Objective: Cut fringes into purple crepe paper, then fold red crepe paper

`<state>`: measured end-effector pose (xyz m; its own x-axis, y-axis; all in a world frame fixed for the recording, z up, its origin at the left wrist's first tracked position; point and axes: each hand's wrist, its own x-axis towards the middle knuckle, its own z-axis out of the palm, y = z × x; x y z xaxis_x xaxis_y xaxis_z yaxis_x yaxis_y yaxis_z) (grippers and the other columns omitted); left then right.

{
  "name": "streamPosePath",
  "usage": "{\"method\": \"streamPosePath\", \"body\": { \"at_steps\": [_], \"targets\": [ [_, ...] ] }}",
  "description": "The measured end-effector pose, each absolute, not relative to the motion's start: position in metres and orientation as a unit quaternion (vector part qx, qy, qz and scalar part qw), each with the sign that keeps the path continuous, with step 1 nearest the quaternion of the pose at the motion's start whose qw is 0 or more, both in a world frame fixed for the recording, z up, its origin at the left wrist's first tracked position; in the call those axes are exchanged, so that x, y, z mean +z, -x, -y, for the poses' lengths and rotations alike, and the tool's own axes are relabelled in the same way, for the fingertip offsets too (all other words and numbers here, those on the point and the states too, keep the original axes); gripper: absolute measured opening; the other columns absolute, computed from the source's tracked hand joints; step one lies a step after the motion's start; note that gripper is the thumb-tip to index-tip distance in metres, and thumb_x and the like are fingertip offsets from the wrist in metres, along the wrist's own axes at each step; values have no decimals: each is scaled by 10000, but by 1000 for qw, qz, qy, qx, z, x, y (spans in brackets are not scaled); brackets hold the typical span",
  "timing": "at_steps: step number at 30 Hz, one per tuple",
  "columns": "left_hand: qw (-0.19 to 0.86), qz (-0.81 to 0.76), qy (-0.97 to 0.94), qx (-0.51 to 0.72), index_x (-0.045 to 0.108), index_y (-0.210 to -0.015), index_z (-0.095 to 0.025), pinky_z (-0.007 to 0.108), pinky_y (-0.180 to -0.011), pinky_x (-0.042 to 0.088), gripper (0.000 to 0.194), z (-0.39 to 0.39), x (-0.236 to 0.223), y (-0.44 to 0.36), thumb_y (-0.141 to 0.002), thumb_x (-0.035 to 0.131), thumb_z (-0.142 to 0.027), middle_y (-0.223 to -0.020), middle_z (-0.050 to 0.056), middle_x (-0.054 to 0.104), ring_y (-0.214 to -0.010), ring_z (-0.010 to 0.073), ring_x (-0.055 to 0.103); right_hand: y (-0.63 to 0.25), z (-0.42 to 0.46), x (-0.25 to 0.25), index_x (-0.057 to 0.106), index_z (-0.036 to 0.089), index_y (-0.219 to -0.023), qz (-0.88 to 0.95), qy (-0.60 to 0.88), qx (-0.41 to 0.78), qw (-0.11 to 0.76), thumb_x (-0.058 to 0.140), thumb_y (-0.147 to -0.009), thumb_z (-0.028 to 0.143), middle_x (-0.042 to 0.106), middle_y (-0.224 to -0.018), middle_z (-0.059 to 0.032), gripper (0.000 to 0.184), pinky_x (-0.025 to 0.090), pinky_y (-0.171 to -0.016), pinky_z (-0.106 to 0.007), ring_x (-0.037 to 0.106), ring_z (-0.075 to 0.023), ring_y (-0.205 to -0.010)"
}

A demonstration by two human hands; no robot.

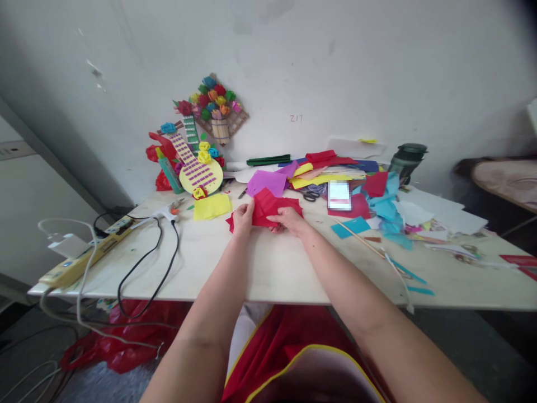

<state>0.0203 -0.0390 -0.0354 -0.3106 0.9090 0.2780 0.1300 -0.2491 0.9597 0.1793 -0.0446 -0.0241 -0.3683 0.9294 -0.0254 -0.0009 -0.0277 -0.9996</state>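
Between my two hands is a piece of red crepe paper (263, 206), held just over the white table (285, 268). My left hand (242, 219) pinches its left side, thumb on top. The fingers of my right hand (288, 220) are closed on its lower right edge. More red paper (296, 206) shows behind and to the right; whether it is a separate sheet I cannot tell. A yellow paper piece (212, 207) lies left of my left hand, and a purple sheet (267, 182) lies just beyond the red paper. Black-handled scissors (311, 196) rest beyond my right hand.
At the left lie a power strip (88, 254), cables and a hot glue gun (168, 212). Paper-flower crafts (201, 176) and a glue bottle (168, 173) stand at the back left. Rightward are a phone (339, 196), paper scraps (386, 207), sticks (361, 239) and a dark bottle (408, 161).
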Motion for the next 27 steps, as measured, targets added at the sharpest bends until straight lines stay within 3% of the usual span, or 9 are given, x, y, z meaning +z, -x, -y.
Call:
{"method": "streamPosePath", "body": {
  "at_steps": [8, 13, 16, 22, 27],
  "targets": [
    [236, -562, -518, 600, 476, -587, -191, 214, -490, 296, 397, 38, -35, -19, -731, 528, -557, -516, -37, 431, -513, 96, 394, -179, 47, -23, 315, 206, -595, 591, 411, 597, 354, 774, -620, 341, 617, -457, -26, 479, 399, -295, -175, 579, -145, -365],
    [198, -578, -526, 592, 499, -607, -198, 222, -525, 319, 371, 37, -35, -18, -757, 499, -537, -536, -23, 476, -548, 115, 438, -179, 43, -27, 318, 209, -584, 600, 401, 582, 373, 802, -556, 362, 509, -384, 54, 508, 387, -296, -172, 577, -143, -367],
    [200, -579, -524, 591, 528, -629, -192, 217, -530, 329, 367, 40, -33, -20, -753, 509, -537, -544, -20, 497, -555, 113, 456, -180, 43, -28, 307, 212, -563, 608, 409, 565, 379, 800, -546, 375, 464, -343, 69, 519, 312, -274, -156, 517, -109, -315],
    [357, -523, -527, 567, 555, -649, -168, 206, -465, 334, 423, 46, -30, -22, -624, 640, -582, -513, -30, 529, -481, 97, 475, -182, 45, -24, 304, 211, -529, 616, 416, 552, 378, 786, -557, 382, 371, -275, 96, 513, 161, -263, -163, 315, -38, -234],
    [465, -464, -503, 562, 644, -740, -136, 244, -560, 449, 458, 45, -32, -17, -592, 680, -568, -610, 31, 631, -571, 147, 588, -183, 44, -24, 256, 220, -526, 605, 405, 561, 394, 801, -525, 372, 301, -273, 122, 565, 109, -266, -176, 260, -28, -237]
  ]
}}
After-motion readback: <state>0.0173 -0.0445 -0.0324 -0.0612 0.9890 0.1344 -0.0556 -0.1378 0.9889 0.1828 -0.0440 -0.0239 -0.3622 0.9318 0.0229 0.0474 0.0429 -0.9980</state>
